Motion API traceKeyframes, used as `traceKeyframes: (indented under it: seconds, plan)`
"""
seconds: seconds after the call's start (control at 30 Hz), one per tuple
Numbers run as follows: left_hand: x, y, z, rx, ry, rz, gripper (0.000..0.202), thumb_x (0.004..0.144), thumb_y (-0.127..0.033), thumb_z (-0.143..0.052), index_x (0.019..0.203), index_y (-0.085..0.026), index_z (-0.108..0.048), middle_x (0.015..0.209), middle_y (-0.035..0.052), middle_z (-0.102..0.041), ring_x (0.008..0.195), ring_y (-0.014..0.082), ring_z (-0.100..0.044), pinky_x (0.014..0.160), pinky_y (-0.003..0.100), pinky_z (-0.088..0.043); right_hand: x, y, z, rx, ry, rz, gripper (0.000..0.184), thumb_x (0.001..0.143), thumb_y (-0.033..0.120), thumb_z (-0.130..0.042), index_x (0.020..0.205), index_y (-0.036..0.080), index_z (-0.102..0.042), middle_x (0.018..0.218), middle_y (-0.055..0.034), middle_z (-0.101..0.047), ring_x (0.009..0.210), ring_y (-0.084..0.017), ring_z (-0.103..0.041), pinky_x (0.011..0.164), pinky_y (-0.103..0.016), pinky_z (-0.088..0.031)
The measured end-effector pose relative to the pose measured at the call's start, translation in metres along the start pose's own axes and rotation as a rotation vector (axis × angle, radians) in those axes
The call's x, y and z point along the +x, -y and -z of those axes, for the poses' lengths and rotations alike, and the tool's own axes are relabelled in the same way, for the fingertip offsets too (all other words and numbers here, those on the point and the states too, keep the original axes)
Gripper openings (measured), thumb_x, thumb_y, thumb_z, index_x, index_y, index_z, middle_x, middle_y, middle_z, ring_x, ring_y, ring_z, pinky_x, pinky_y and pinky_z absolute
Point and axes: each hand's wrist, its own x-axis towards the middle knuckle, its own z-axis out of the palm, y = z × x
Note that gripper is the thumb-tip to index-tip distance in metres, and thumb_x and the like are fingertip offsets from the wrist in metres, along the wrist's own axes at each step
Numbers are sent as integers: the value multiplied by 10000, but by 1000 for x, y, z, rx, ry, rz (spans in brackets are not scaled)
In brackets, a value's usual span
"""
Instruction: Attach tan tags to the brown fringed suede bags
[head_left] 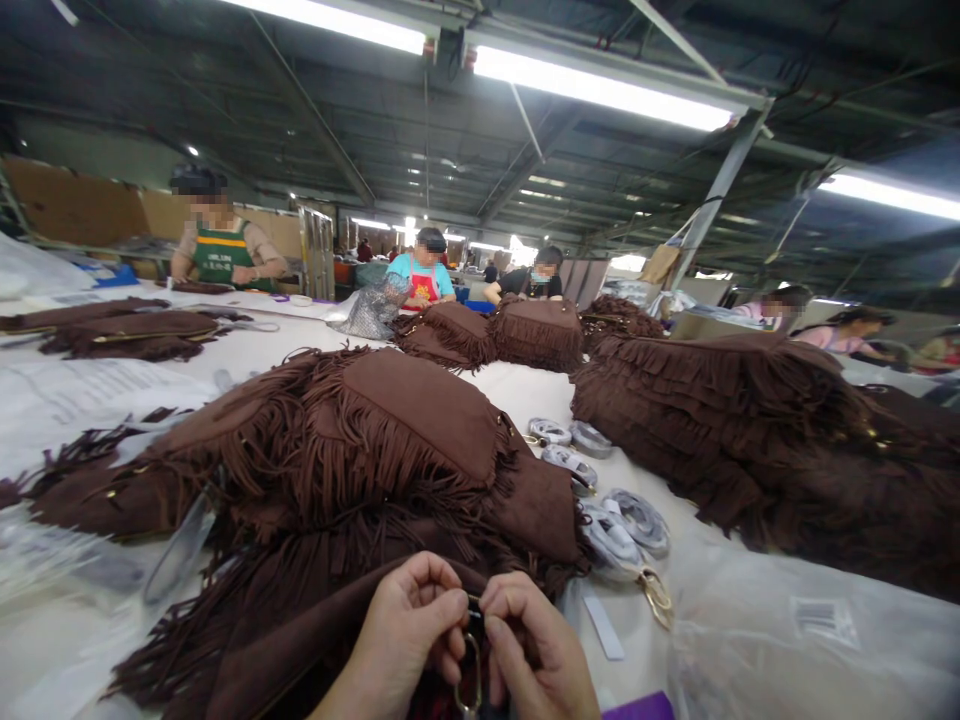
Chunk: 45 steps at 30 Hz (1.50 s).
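My left hand (409, 625) and my right hand (536, 650) meet at the bottom of the view, fingers pinched together on a small gold metal ring (471, 675) attached to a brown fringed suede bag (300, 620) lying under them. Both hands are closed on the ring and its dark fitting. Right behind them sits a heap of the same brown fringed bags (360, 440).
More brown fringed bags pile up at right (757, 430) and further back (495, 335). Wrapped straps with gold clasps (622, 525) lie on the white table (525, 395). A clear plastic bag (810, 630) lies at lower right. Several other people work at the far side.
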Motion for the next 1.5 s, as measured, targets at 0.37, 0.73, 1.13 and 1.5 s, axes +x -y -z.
traceKeyframes:
  seconds: [0.37, 0.73, 1.13, 1.5]
  plan:
    - [1, 0, -8, 54, -32, -8, 548, 495, -561, -844, 664, -183, -487, 425, -49, -545, 330, 63, -445, 346, 167, -409, -1, -1, -1, -98, -17, 41, 313, 1010, 417, -510, 796, 204, -592, 843, -8, -553, 424, -43, -496, 416, -178, -386]
    - [4, 8, 3, 62, 83, -54, 430, 611, -424, -831, 752, -178, -507, 555, -50, -575, 453, 97, -567, 449, 186, -479, -3, -15, 3, -183, -22, 63, 321, 1007, 442, -479, 795, 218, -570, 838, -46, -556, 622, -137, -574, 399, -192, -350]
    - [-8, 9, -9, 217, -29, -213, 283, 734, -323, -682, 691, -207, -428, 569, -72, -483, 470, 86, -489, 449, 177, -409, 0, -6, 11, -388, 135, 290, 193, 1006, 190, -433, 845, 228, -532, 821, -20, -565, 730, -149, -563, 653, -222, -468]
    - [-6, -5, -8, 335, -45, -219, 381, 644, -443, -767, 639, -203, -471, 468, -49, -544, 415, 102, -510, 408, 169, -394, 8, 12, 4, -458, 51, 295, 216, 981, 181, -408, 824, 216, -552, 818, -41, -601, 767, -167, -590, 672, -251, -477]
